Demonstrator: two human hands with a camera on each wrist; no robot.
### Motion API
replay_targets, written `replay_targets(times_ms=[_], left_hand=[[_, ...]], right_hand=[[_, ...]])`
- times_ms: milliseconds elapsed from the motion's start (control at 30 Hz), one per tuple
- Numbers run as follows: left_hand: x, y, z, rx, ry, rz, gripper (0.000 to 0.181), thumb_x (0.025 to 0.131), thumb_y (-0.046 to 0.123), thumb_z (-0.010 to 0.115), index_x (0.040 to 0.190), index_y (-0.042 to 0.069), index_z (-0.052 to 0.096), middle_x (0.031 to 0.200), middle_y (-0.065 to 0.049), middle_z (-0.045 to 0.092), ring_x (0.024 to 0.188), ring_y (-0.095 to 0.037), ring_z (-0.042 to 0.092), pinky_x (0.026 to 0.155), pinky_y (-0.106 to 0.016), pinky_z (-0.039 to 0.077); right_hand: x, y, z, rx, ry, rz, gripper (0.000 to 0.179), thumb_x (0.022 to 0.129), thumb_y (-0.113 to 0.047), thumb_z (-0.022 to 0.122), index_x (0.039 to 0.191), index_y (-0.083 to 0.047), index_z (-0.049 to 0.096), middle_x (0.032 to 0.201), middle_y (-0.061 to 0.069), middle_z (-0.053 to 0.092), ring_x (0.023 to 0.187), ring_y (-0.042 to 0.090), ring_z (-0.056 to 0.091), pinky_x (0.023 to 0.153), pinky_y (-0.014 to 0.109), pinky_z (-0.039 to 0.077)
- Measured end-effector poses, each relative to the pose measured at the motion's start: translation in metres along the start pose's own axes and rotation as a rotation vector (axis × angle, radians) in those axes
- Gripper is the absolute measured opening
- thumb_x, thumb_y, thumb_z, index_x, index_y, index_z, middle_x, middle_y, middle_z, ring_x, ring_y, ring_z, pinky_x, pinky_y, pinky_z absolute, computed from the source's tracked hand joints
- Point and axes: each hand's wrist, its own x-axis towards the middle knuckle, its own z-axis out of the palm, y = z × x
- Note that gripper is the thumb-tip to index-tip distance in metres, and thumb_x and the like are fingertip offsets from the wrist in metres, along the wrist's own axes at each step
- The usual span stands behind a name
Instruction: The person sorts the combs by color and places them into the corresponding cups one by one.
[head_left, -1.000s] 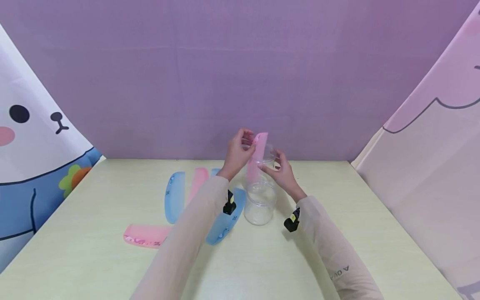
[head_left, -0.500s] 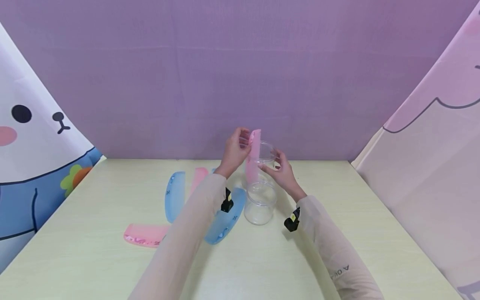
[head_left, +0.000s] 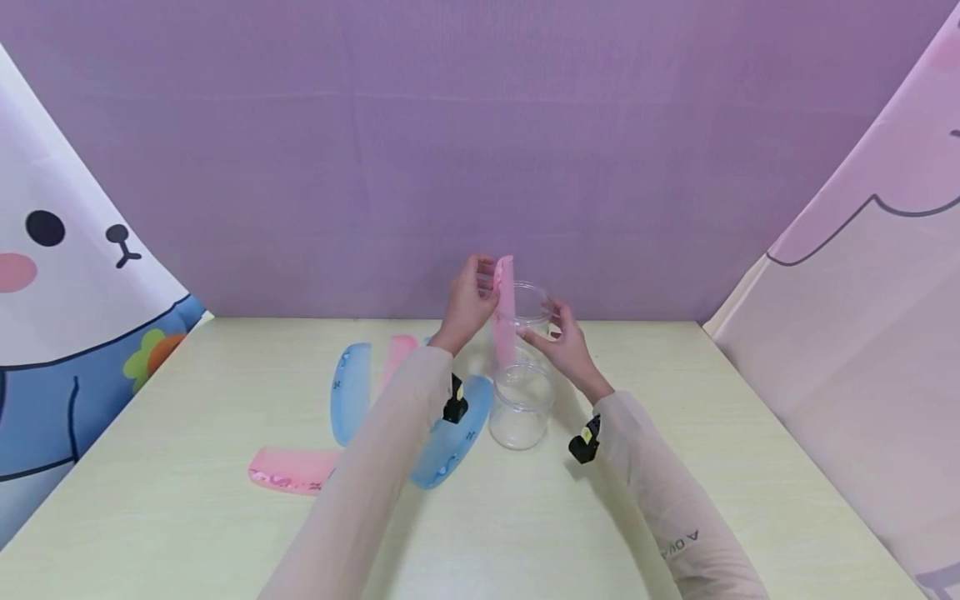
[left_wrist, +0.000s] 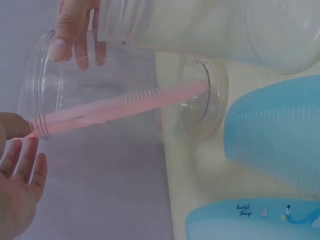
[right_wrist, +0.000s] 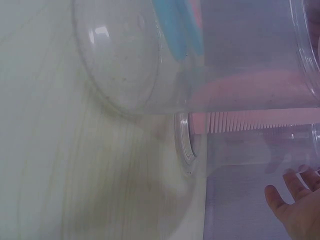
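My left hand (head_left: 468,308) pinches the upper end of a pink comb (head_left: 506,287) between thumb and fingers. The comb stands inside the farther clear plastic jar (head_left: 536,304). In the left wrist view the comb (left_wrist: 115,107) slants along the jar's side, its lower end at the jar's base (left_wrist: 215,107). My right hand (head_left: 564,346) holds the same jar near its rim from the right, thumb in front and fingers behind. A second clear jar (head_left: 519,421) stands upright just in front. The right wrist view shows the comb's teeth (right_wrist: 240,121) through the plastic.
Left of the jars lie a blue comb (head_left: 350,396), a pink comb (head_left: 400,350), another pink comb (head_left: 288,471) lying crosswise and a blue comb (head_left: 450,446) beside the near jar. My left sleeve partly covers some. A purple cloth (head_left: 480,150) hangs behind the table.
The pink comb has shifted left inside the jar and turned more edge-on and upright, with my left hand moving slightly left. My right hand and both jars have stayed put.
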Motion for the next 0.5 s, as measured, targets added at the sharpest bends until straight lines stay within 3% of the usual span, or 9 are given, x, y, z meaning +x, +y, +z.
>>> replay_targets(times_ms=[500], left_hand=[[-0.0006, -0.0023, -0.0093, -0.02, -0.085, -0.021, 0.051, 0.078, -0.009, 0.06, 0.124, 0.003, 0.041, 0.121, -0.017, 0.052, 0.104, -0.031, 0.058, 0.089, -0.035, 0.05]], right_hand=[[0.0005, -0.0001, 0.0003, 0.003, -0.006, 0.001, 0.083, 0.079, -0.039, 0.068, 0.143, -0.014, 0.021, 0.147, 0.009, 0.03, 0.133, 0.03, 0.032, 0.106, 0.046, 0.033]])
